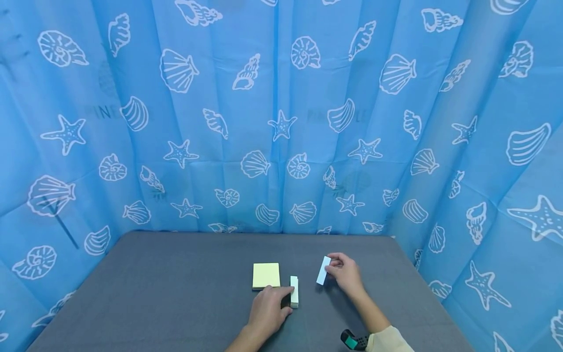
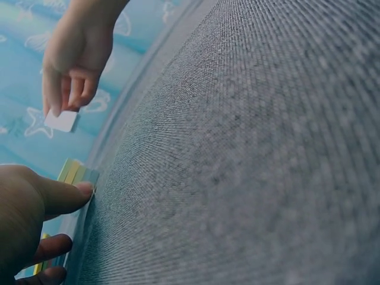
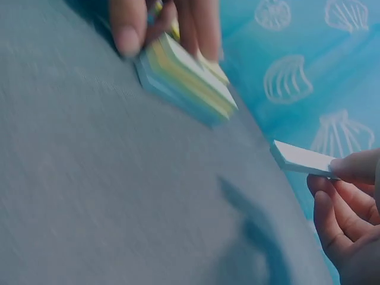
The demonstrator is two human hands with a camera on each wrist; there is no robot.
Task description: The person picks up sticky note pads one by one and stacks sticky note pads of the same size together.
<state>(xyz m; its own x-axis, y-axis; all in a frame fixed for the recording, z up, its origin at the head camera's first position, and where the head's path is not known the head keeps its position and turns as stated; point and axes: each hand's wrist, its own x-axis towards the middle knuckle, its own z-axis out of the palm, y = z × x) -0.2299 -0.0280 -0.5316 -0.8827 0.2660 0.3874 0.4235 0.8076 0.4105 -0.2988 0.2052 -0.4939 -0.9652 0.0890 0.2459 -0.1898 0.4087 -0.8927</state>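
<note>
My right hand pinches a narrow white note pad between thumb and fingers, raised above the table. In the right wrist view that pad appears as a thin slab held by one end. To its left, a stack of narrow note pads lies on the table; white, yellow and blue layers show along its side. My left hand rests at the stack's left side, index finger and thumb extended and touching it. A square yellow sticky-note pad lies just beyond that hand.
The grey cloth-covered table spreads around the pads. Behind and at the sides hangs a blue curtain with white shell prints. A black and green band is at my right wrist.
</note>
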